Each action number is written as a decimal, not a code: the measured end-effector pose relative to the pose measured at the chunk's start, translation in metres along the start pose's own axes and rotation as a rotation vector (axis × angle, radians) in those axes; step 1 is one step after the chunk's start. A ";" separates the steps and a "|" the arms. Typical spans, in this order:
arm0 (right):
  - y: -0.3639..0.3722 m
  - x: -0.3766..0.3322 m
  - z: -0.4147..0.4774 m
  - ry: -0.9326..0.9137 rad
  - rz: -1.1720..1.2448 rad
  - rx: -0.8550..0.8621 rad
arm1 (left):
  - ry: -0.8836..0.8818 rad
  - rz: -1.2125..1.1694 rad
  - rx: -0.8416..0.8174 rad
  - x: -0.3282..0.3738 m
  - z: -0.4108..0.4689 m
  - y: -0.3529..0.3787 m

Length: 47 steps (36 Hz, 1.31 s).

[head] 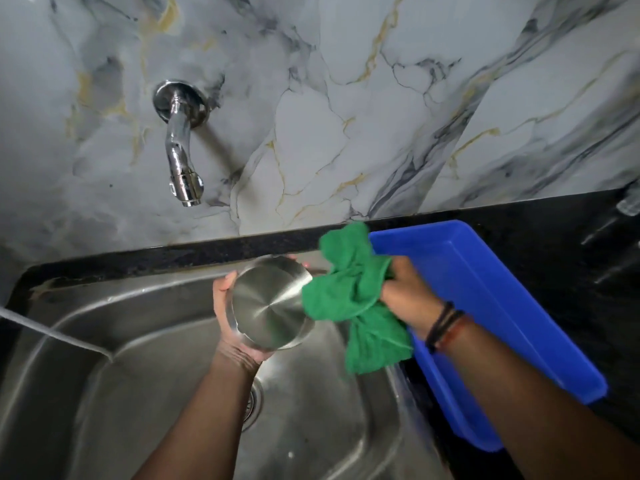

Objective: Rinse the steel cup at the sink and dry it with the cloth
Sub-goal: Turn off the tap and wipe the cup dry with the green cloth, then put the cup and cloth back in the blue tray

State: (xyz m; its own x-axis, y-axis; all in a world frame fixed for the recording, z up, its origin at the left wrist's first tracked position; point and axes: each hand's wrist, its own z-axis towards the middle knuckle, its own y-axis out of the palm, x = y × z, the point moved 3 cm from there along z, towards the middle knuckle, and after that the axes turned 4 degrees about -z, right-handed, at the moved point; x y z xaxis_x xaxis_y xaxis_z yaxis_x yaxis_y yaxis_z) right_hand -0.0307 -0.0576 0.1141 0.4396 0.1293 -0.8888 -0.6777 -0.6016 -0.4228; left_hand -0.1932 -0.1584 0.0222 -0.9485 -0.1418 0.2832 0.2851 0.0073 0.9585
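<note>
My left hand (228,323) grips the steel cup (270,303) over the steel sink (104,375), with the cup's flat base turned toward me. My right hand (408,296) is closed on a bunched green cloth (353,296). The cloth's left edge touches the cup's right side, and one end hangs down over the sink's right rim. The cup's mouth is hidden from me.
A chrome tap (180,147) juts from the marble wall above the sink, with no water running. A blue plastic tray (485,306) lies on the black counter (571,271) right of the sink. The drain (254,403) shows beneath my left forearm.
</note>
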 end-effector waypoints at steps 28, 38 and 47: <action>-0.134 0.134 0.007 0.517 0.111 0.288 | 0.124 0.725 0.220 -0.187 0.140 0.049; -0.178 0.173 0.065 0.382 -0.335 0.408 | 0.005 2.161 -0.139 -0.163 0.207 0.021; -0.172 0.199 0.112 0.413 -0.476 0.338 | -0.167 2.519 -0.121 -0.173 0.235 0.007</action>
State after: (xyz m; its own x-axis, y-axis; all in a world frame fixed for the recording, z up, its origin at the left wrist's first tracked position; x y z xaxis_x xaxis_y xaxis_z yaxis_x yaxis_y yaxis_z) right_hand 0.1071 0.1598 -0.0102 0.8752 -0.0324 -0.4826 -0.4727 -0.2688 -0.8392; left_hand -0.0593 0.0986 -0.0120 0.9432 0.0712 0.3245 0.3293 -0.0709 -0.9416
